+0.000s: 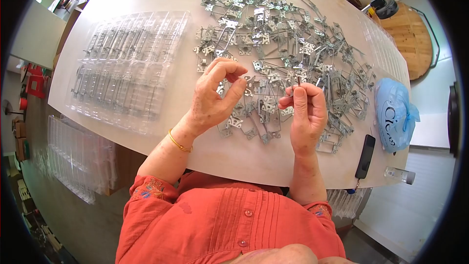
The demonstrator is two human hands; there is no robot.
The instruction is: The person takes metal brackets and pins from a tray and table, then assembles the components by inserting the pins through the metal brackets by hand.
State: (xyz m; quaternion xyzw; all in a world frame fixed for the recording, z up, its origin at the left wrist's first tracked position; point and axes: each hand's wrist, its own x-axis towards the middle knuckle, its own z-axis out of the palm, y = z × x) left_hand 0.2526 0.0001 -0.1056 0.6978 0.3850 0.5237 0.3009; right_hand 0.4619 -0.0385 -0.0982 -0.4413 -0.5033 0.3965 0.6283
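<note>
Right hand [309,117] pinches what seems a pin [299,81]; left hand [213,95] nearby, fingertips apart. We best pinch lightly, clear of the brackets [228,23].

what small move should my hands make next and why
I'd probably bring the left hand across to steady the small metal piece in the right hand. The right fingers pinch it with one end sticking up, and the left hand is close by over the metal parts; whether it holds anything is unclear.
</note>
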